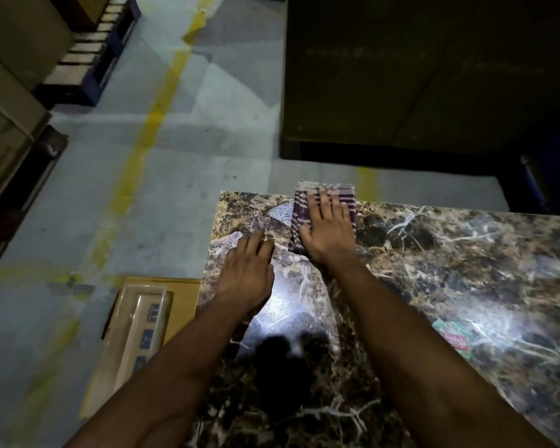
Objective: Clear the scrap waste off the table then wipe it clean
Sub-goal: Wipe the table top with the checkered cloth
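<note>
Two bare hands work a marble-patterned table (434,260). Left hand (246,273) rests flat, fingers straight, holding nothing. Right hand (325,227) presses a folded purple striped cloth (299,208) at the far edge, fingers spread: wiping seems underway; next, sweep rightward. Motion blurs fingertips; a red-green scrap (453,336) is illegible.

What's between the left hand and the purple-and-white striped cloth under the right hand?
Only a narrow strip of bare brown marble-pattern tabletop separates the left hand from the purple-and-white striped cloth pressed by the right hand, per the head view.
</note>
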{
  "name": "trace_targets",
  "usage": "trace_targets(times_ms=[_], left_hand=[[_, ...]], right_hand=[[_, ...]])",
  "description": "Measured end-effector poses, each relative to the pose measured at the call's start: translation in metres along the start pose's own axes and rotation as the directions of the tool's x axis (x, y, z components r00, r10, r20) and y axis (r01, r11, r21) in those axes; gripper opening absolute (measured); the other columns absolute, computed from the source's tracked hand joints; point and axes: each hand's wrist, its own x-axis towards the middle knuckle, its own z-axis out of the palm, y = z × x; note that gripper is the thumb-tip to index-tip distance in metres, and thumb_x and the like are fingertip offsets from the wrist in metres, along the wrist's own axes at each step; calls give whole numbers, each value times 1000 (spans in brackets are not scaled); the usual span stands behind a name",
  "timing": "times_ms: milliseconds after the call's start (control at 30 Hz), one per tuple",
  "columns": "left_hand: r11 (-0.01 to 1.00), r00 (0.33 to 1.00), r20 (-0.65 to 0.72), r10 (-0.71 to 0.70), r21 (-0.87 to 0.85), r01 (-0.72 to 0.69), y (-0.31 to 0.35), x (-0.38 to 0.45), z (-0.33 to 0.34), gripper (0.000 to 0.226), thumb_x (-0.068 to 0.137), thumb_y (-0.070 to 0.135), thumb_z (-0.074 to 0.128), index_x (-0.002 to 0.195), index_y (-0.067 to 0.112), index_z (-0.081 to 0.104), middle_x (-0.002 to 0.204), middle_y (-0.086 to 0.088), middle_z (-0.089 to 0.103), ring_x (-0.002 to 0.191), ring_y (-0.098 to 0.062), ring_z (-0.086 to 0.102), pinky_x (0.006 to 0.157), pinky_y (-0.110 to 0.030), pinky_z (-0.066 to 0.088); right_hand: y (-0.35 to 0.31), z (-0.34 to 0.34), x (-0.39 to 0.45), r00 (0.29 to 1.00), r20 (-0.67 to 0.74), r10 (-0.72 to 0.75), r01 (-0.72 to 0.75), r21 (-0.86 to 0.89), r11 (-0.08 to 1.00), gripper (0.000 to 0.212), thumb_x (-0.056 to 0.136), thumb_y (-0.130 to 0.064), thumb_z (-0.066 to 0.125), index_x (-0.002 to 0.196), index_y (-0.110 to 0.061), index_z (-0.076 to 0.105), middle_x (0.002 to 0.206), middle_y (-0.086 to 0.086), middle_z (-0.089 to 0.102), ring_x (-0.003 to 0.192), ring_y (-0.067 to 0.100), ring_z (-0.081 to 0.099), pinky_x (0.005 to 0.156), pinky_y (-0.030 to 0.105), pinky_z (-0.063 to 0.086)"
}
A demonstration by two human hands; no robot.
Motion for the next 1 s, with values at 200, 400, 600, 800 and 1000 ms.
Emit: trace_targets(times_ms=[200, 400, 600, 800, 1000], left_hand=[[998, 999, -7, -41, -37, 41, 16, -1, -1, 52, 98, 30, 47, 147, 17, 36, 156, -7, 29, 138, -28, 29, 108, -47, 33], [997, 999, -12, -33, -69, 32, 31, -11, 13, 54, 99, 32, 46, 149, 16, 35, 159, -11, 29, 144, -33, 25, 119, -49, 27], [985, 993, -14, -115, -134, 112, 44, -31, 13, 53, 102, 30, 46, 152, 21, 31, 163, -12, 14, 147, -34, 17, 117, -49, 29], [998, 998, -15, -53, -35, 53, 43, -45, 15, 46, 98, 29, 49, 140, 12, 43, 152, -15, 34, 136, -33, 35, 112, -47, 36], [1000, 999, -41, -18, 8, 19, 44, -75, 22, 51, 102, 31, 47, 149, 15, 39, 151, -14, 37, 132, -33, 34, 106, -49, 40]], right_hand=[[13, 3, -48, 992, 28, -126, 127, 1, 992, 75, 97, -53, 23, 162, -23, 1, 170, 5, -8, 156, 25, -9, 127, 43, -2], [12, -1, -19, 999, 15, -43, 42, 14, 999, 77, 95, -57, 20, 162, -23, 5, 171, 8, -2, 157, 29, -6, 127, 49, 4], [38, 4, -69, 991, 30, -131, 131, 10, 991, 75, 96, -55, 23, 162, -26, 2, 170, 4, -6, 157, 25, -9, 127, 46, 2], [0, 2, -63, 994, 46, -100, 98, 30, 995, 78, 92, -57, 15, 162, -25, 1, 170, 8, -4, 157, 29, -8, 127, 48, 3], [35, 9, -119, 998, 29, -59, 58, 18, 998, 75, 96, -53, 20, 163, -24, 3, 171, 7, -3, 157, 27, -4, 127, 46, 2]])
